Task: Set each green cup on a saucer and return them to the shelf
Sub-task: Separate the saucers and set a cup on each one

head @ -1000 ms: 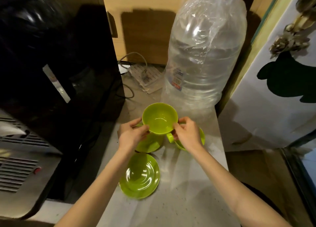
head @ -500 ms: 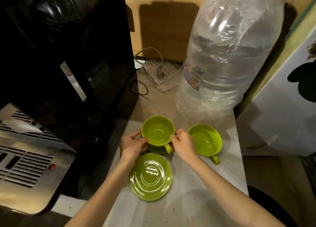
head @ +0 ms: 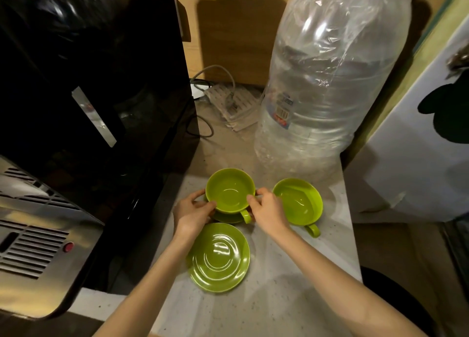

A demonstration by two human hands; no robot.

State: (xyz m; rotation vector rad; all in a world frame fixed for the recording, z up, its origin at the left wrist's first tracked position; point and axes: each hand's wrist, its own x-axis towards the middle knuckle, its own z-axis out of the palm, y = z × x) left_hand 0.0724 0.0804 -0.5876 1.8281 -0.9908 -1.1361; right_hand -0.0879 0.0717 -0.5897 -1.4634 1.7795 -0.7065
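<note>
Hands are gripping the green cup (head: 229, 190) from both sides: left hand (head: 193, 213), right hand (head: 269, 211). It's sitting on a saucer (head: 227, 218)

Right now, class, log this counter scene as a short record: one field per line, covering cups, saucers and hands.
held cup: on a saucer, handle toward the camera
left hand: grips the cup's left side
right hand: grips its right side
second cup: on the counter, no saucer
free saucer: bare, nearest the camera
</note>
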